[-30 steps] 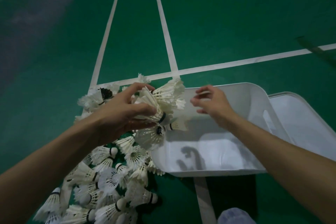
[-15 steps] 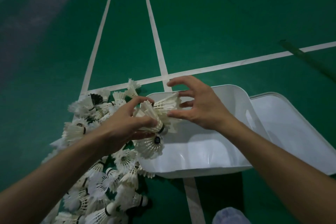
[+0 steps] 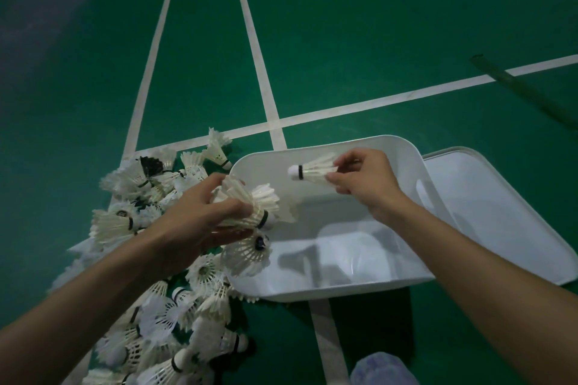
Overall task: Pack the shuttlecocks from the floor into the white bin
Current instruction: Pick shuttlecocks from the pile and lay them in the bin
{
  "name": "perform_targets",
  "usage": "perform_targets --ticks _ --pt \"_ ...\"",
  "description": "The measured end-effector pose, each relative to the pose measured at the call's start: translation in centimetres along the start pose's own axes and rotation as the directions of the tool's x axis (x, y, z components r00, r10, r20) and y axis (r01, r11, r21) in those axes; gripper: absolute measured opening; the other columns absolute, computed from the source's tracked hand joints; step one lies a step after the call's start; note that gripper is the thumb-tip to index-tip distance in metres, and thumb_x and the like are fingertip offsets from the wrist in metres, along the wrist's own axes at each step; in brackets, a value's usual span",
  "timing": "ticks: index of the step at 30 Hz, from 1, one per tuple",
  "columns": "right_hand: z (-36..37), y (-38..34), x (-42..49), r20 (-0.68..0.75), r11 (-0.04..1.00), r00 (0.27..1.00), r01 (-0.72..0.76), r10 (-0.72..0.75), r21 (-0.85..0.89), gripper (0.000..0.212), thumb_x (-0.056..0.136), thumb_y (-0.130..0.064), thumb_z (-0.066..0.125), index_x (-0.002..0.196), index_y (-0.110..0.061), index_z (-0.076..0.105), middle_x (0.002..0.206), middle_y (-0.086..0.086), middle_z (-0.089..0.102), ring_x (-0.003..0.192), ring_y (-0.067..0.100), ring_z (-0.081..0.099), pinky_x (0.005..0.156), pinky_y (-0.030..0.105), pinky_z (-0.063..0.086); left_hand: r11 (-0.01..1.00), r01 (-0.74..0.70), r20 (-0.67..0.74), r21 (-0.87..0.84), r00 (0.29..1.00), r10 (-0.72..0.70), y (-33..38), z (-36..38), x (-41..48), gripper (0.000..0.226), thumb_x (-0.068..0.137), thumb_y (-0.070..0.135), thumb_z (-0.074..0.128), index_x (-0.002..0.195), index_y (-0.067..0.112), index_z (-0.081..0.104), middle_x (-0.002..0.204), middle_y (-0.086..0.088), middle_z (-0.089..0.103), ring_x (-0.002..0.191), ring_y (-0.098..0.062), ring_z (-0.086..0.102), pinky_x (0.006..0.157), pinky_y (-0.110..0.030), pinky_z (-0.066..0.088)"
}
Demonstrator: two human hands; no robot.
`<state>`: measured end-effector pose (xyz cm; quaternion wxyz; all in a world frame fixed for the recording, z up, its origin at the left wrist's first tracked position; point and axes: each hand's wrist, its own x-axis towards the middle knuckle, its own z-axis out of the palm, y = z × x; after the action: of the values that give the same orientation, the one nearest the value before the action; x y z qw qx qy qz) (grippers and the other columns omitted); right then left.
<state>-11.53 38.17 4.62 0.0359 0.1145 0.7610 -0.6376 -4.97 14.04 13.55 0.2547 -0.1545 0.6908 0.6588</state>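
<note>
Your right hand (image 3: 366,181) now pinches one shuttlecock (image 3: 312,170), pulled from the bunch (image 3: 250,203) your left hand (image 3: 200,222) grips. It hangs over the empty-looking white bin (image 3: 406,147).

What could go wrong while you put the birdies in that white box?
The left hand grips a bunch of shuttlecocks over the left rim of the white bin; one might slip out and land on the floor. The right hand pinches a single shuttlecock by its feathers, which could bend them. The left forearm crosses above the floor pile and could scatter it.
</note>
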Motion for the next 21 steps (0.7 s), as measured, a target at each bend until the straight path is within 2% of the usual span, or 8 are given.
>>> perform_targets --ticks 3,5,7,10,13,17,21 --pt "0.1 2.9 1.7 -0.017 0.962 0.992 -0.125 0.125 -0.241 0.026 0.072 0.001 0.080 0.068 -0.015 0.060 0.068 0.008 0.065 0.057 0.022 0.062 0.067 0.040 0.060 1.000 0.006 -0.004 -0.031 1.000 -0.006 -0.5 -0.9 -0.3 0.050 0.065 0.007 0.064 0.114 0.006 0.055 0.113 -0.025 0.060 0.098 -0.038 0.066 0.080 -0.040 0.058" --pt "0.5 4.1 2.8 -0.037 0.920 0.986 -0.168 0.165 -0.354 0.027 0.073 -0.002 0.080 0.065 -0.016 0.058 0.073 0.010 0.066 0.057 0.023 0.062 0.064 0.036 0.059 0.999 0.014 -0.018 -0.050 1.000 -0.014 -0.9 -1.2 -0.2 0.047 0.066 0.006 0.064 0.113 0.005 0.056 0.112 -0.025 0.061 0.096 -0.037 0.067 0.078 -0.039 0.058" --pt "1.1 4.8 3.8 -0.040 0.886 0.984 -0.176 0.176 -0.428 0.027 0.073 -0.005 0.080 0.064 -0.017 0.058 0.076 0.011 0.067 0.065 0.026 0.066 0.063 0.033 0.057 0.998 0.029 -0.037 -0.062 0.999 -0.031 -1.3 -1.5 -0.1 0.047 0.066 0.005 0.064 0.112 0.005 0.057 0.110 -0.025 0.062 0.093 -0.036 0.069 0.076 -0.039 0.059" --pt "2.6 5.8 4.7 0.013 0.838 0.984 -0.146 0.179 -0.526 0.017 0.072 -0.007 0.079 0.073 -0.014 0.064 0.078 0.011 0.068 0.080 0.030 0.069 0.076 0.037 0.058 0.997 0.047 -0.045 -0.064 0.998 -0.050 -1.6 -1.9 0.2 0.048 0.066 0.005 0.064 0.113 0.005 0.057 0.109 -0.025 0.063 0.091 -0.035 0.069 0.077 -0.039 0.059" --pt "3.9 6.7 5.1 0.043 0.837 0.979 -0.148 0.200 -0.527 0.013 0.071 -0.006 0.079 0.079 -0.010 0.069 0.082 0.012 0.070 0.082 0.030 0.069 0.074 0.041 0.059 0.996 0.047 -0.047 -0.079 0.998 -0.051 -1.6 -2.1 0.5 0.048 0.065 0.005 0.064 0.112 0.005 0.057 0.106 -0.023 0.065 0.090 -0.034 0.070 0.076 -0.039 0.059" --pt "4.9 7.6 5.1 0.064 0.868 0.970 -0.180 0.236 -0.462 0.015 0.072 -0.007 0.082 0.081 -0.007 0.069 0.084 0.013 0.069 0.069 0.028 0.069 0.061 0.035 0.061 0.995 0.051 -0.041 -0.084 0.998 -0.055 -1.8 -2.0 0.9 0.046 0.063 0.004 0.064 0.109 0.004 0.058 0.103 -0.022 0.066 0.089 -0.034 0.070 0.075 -0.038 0.059" --pt "6.0 8.7 5.4 0.150 0.915 0.946 -0.225 0.287 -0.334 0.019 0.072 0.000 0.081 0.073 -0.009 0.064 0.084 0.018 0.068 0.067 0.029 0.067 0.069 0.043 0.061 0.994 0.059 -0.041 -0.092 0.997 -0.063 -2.0 -1.9 1.2 0.043 0.061 0.003 0.065 0.104 0.003 0.060 0.096 -0.019 0.068 0.084 -0.032 0.071 0.071 -0.035 0.060"
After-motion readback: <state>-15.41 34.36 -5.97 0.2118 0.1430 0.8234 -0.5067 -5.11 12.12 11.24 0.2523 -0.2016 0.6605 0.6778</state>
